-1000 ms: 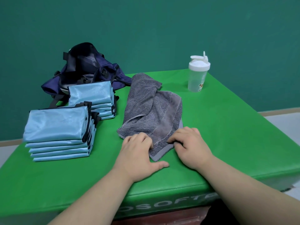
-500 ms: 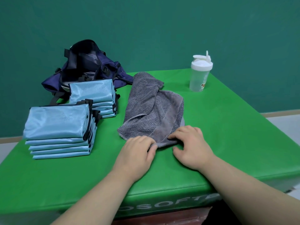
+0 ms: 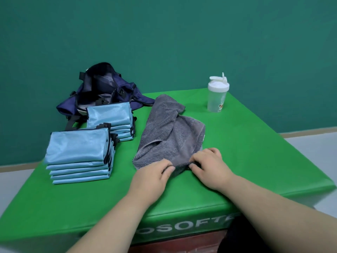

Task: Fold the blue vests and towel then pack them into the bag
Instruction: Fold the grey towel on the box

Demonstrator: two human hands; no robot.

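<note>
Near the front edge of the table, left hand and right hand are pinching the near hem of the towel. Two vest stacks are sitting by the left edge, the bag lying open behind.

I counted two stacks of folded blue vests on one green padded table. The near stack held five vests, one edge lying over the next. The far stack showed four edges, as best I could tell, since its lower corner sat behind the near one. That made about nine vests, if each layer was a single vest. There was one grey towel, all one piece. I saw one navy bag and one clear shaker bottle with one white lid. Two hands were in view, both mine: one left hand and one right hand.
</note>
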